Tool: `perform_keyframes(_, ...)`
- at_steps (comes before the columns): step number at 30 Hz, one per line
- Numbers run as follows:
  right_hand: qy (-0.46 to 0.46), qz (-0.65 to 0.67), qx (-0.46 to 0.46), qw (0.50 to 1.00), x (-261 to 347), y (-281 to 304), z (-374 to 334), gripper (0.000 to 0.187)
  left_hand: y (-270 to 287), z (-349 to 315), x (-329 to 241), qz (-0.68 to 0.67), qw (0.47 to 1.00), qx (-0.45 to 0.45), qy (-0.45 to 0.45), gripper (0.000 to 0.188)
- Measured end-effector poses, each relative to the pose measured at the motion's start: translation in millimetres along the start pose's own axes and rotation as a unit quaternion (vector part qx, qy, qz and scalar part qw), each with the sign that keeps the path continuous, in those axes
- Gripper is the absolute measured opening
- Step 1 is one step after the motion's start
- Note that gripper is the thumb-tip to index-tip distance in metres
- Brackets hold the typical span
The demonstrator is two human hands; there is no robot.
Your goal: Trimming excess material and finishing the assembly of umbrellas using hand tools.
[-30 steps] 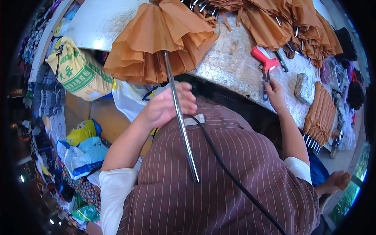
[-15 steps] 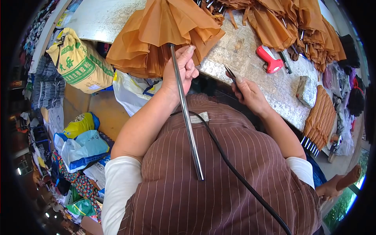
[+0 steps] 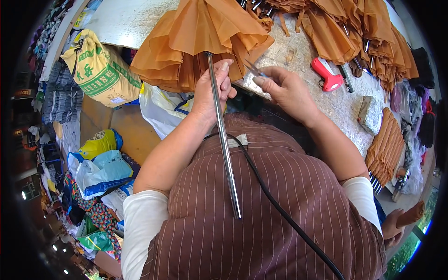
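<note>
An orange-brown umbrella lies half folded before me, its canopy on the table edge. Its bare metal shaft slants down over my striped apron. My left hand is closed beside the upper shaft, just below the canopy's hem, thumb and forefinger pinched together; exactly what part of the umbrella sits in the pinch is too small to tell. In my right hand is a pair of thread snips, its slim pointed blades slightly apart and aimed at the canopy's right edge. The snips' handles are mostly covered by my fingers.
On the table lie a red-and-white glue gun, a grey stone-like block and more brown umbrellas. A black cord crosses my apron. A yellow sack and plastic bags stand at left. Another person's hand shows at lower right.
My right hand has moved left and up with the snips, bringing the blades close to the canopy's edge. My left hand stays at the shaft; the whole view has shifted slightly.
</note>
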State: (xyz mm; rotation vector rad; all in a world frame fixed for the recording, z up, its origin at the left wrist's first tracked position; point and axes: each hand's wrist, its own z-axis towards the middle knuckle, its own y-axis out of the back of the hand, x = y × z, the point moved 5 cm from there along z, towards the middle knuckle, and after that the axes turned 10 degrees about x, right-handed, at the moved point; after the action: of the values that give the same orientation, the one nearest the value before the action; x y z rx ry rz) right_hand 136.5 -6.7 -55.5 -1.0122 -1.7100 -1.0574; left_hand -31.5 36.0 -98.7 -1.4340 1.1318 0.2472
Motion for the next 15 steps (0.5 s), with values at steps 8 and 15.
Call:
perform_keyframes(8, 0.010, 0.453, 0.100, 0.886, -26, -73, 30, 0.030, 31, -19, -1, -0.001, 0.998, -0.060, -0.027, 0.016)
perform_keyframes(15, 0.087, 0.503, 0.101, 0.854, -19, -80, 52, 0.029, 52, -35, -5, 0.012, 0.992, -0.119, -0.031, 0.014)
